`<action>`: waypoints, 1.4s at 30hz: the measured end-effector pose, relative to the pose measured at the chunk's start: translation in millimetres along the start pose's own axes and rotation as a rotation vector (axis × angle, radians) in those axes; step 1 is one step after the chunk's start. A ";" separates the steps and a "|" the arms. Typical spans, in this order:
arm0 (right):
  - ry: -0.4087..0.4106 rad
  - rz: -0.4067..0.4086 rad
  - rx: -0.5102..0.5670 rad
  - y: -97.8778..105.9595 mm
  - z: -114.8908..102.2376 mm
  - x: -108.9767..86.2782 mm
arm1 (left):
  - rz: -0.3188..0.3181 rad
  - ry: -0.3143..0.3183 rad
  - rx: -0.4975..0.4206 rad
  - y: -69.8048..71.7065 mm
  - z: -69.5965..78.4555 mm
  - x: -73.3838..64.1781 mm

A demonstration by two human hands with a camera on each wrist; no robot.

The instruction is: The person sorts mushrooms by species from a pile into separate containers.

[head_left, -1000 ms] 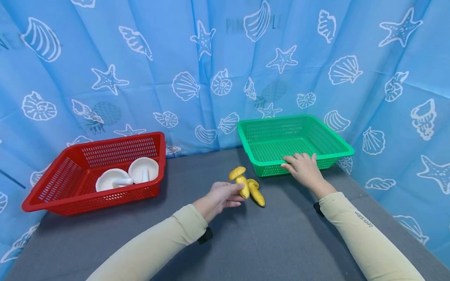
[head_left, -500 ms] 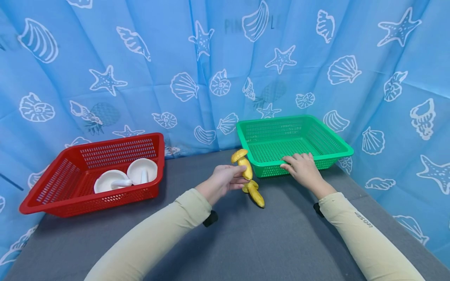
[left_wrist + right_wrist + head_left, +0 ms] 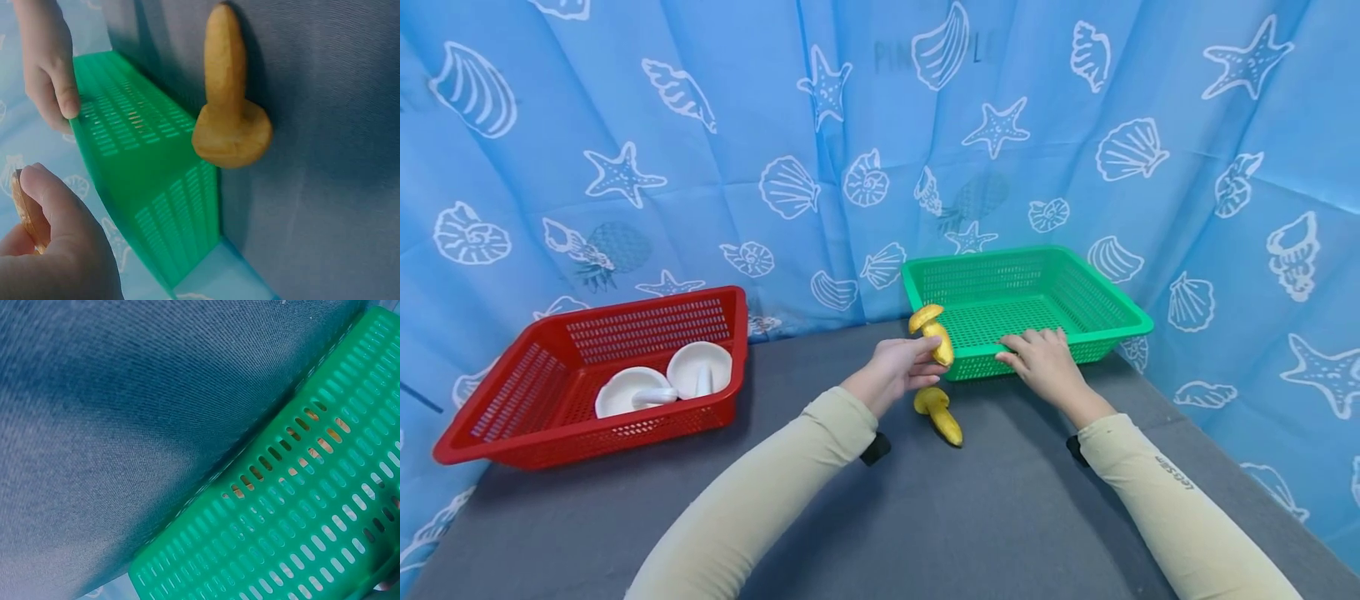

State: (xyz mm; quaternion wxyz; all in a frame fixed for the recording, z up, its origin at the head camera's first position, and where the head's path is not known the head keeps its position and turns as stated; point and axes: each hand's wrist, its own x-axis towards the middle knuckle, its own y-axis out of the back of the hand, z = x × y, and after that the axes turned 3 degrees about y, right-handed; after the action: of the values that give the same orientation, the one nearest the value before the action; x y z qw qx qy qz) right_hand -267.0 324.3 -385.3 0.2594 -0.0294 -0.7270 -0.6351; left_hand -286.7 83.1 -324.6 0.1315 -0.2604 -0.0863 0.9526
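A yellow toy mushroom point(image 3: 936, 342) is pinched by its stem between the thumb and fingers of my left hand point(image 3: 898, 371), raised near the left front corner of the green basket point(image 3: 973, 367). Below that hand, a second yellow mushroom point(image 3: 947, 427) lies on the cloth with its cap toward the basket; it also shows as a mushroom point(image 3: 226, 106) in the left wrist view. My right hand point(image 3: 1048, 364) grips the basket's front rim, the thumb point(image 3: 67, 100) outside. In the right wrist view the slotted wall point(image 3: 269, 506) fills the lower right.
At the left a red basket point(image 3: 535, 450) holds two white round, bowl-like pieces point(image 3: 625, 385), each with a short white stick-like part. Grey cloth point(image 3: 1000, 533) covers the table. Behind the baskets hangs a blue shell-print curtain point(image 3: 722, 208).
My left hand has lifted the held mushroom away from the other one, carrying it right and up to the green basket's left front corner. My right hand stays on the rim.
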 end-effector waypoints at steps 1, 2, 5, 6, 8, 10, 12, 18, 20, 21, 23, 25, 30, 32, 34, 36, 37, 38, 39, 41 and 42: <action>-0.001 0.001 -0.002 0.0 -0.1 -0.1 | -0.005 -0.003 -0.004 -2.0 0.2 1.3; -0.002 0.002 -0.002 0.0 -0.1 -0.3 | -0.009 -0.006 -0.006 -4.0 0.7 2.4; -0.003 0.009 -0.005 -0.8 0.5 -0.7 | -0.010 -0.026 -0.008 -9.6 2.2 6.6; -0.002 0.012 -0.006 -1.0 0.8 -0.6 | -0.007 -0.032 -0.009 -11.3 2.8 7.6; 0.000 0.018 -0.006 -1.6 1.3 -0.6 | 0.005 -0.040 -0.008 -14.8 4.0 9.0; 0.004 0.021 -0.005 -1.6 1.7 -0.2 | 0.022 -0.048 -0.007 -18.1 5.4 9.7; 0.004 0.022 -0.004 -1.5 2.1 -0.1 | 0.039 -0.055 -0.010 -21.2 6.7 10.7; -0.005 0.009 -0.005 -1.0 2.4 -0.3 | 0.070 -0.081 -0.020 -28.2 8.8 18.6; -0.006 0.007 -0.006 -1.0 2.4 -0.3 | 0.085 -0.093 -0.019 -30.4 8.3 22.2; -0.005 0.006 -0.007 -0.9 2.2 -0.3 | 0.092 -0.099 -0.019 -31.4 7.9 24.1; -0.005 0.005 -0.010 -0.7 1.9 -0.5 | 0.101 -0.109 -0.021 -33.0 6.9 28.1; -0.004 0.006 -0.007 -0.4 1.2 -0.4 | 0.108 -0.115 -0.020 -34.0 6.2 31.6; -0.008 0.003 0.002 -0.2 0.0 0.1 | 0.166 -0.139 0.002 -37.6 5.8 38.6; -0.011 0.003 0.004 -0.7 0.3 -0.1 | 0.195 -0.149 0.018 -39.8 6.0 40.7; -0.012 0.006 0.004 -1.0 0.6 -0.6 | 0.209 -0.152 0.038 -41.9 6.3 42.7; -0.013 0.007 0.006 -1.2 0.9 -0.8 | 0.225 -0.152 0.065 -44.0 6.9 45.5; -0.013 0.007 0.008 -1.4 1.0 -1.0 | 0.232 -0.151 0.075 -45.1 7.3 46.7; -0.013 0.006 0.009 -1.3 1.1 -1.0 | 0.239 -0.151 0.088 -46.0 7.8 48.2; -0.014 0.005 0.012 -1.3 1.2 -1.1 | 0.247 -0.150 0.101 -46.9 8.3 49.5; -0.015 0.002 0.012 -1.0 1.3 -1.1 | 0.256 -0.147 0.122 -48.6 9.7 51.7; -0.015 0.002 0.011 -0.9 1.6 -1.2 | 0.259 -0.145 0.128 -49.4 10.4 52.9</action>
State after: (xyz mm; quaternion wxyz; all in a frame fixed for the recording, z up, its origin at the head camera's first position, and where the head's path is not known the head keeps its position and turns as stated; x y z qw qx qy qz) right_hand -266.8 326.0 -386.7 0.2548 -0.0336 -0.7324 -0.6306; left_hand -325.8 144.7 -329.3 0.0173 -0.1910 -0.0002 0.9814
